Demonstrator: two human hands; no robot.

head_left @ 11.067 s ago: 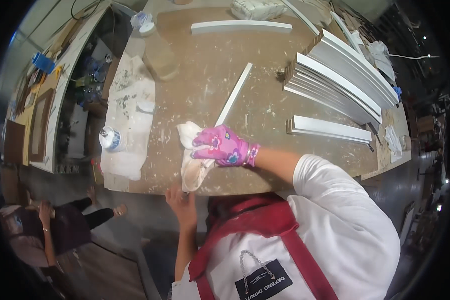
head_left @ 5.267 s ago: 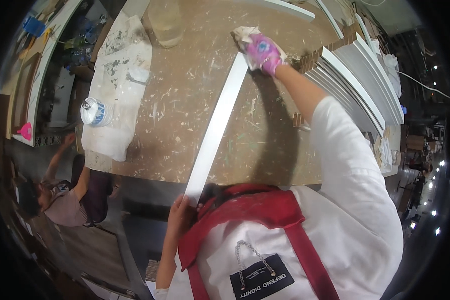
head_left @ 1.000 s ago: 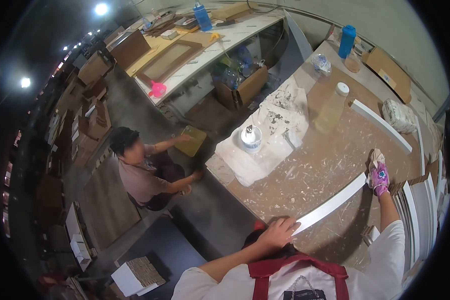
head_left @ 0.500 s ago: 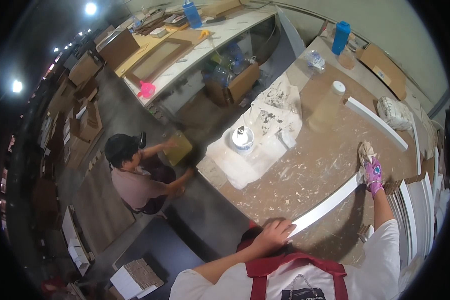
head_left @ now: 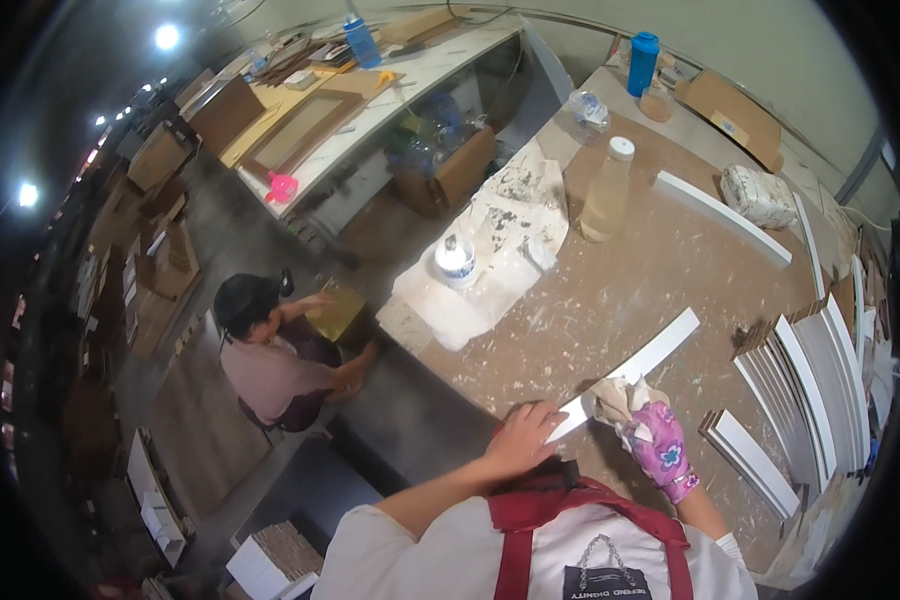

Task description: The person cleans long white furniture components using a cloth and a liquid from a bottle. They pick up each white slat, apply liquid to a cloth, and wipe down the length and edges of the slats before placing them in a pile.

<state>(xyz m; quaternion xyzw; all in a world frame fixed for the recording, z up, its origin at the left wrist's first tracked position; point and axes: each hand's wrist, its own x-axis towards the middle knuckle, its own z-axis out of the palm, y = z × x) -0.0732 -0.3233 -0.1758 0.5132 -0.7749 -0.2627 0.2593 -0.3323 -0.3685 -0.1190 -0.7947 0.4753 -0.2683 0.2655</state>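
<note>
Left hand (head_left: 522,440) grips white strip (head_left: 630,372); right hand (head_left: 656,447) (pink-gloved) presses rag (head_left: 615,398)

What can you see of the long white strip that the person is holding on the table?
The white strip is a long, flat, narrow moulding, seemingly painted. It lies diagonally on the paint-flecked brown worktable. The bare left hand grips its near end; the right hand, in a pink flowered glove, presses a crumpled cloth onto it. Its far end lies free.

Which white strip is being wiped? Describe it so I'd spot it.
On the brown workbench, look at the near edge by the red apron. The strip lies alone there, left hand holding its end, gloved right hand pressing a rag on it, unlike the stacked strips.
</note>
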